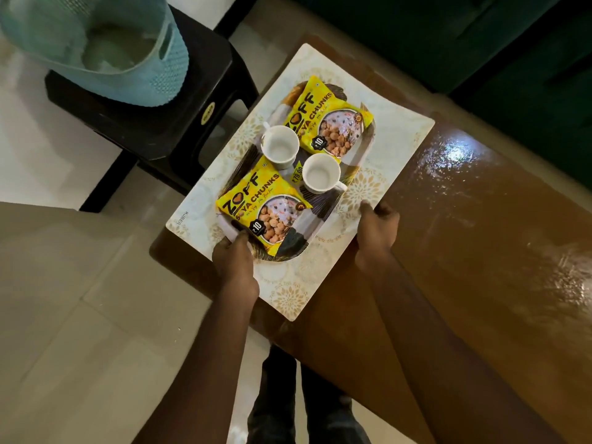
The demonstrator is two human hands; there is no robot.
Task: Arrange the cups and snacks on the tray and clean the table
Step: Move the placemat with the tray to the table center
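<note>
left hand (235, 256) gripped the near edge of the tray (397, 155); right hand (378, 227) clasped its side. cups (279, 146) and snack packets (261, 209) sat loaded, tray overhanging the desk (480, 235). arranging looked complete; next, wiping needs the tray moved off level.

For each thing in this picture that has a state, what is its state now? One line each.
White patterned rectangular tray: on the brown table, one corner past the edge.
Two white ceramic cups: upright, empty, on the tray.
Two yellow snack packets: sealed, flat on the tray.
Left hand: fingers on the near packet.
Right hand: gripping the tray's edge.
Teal basket: upright on the black stool.
</note>
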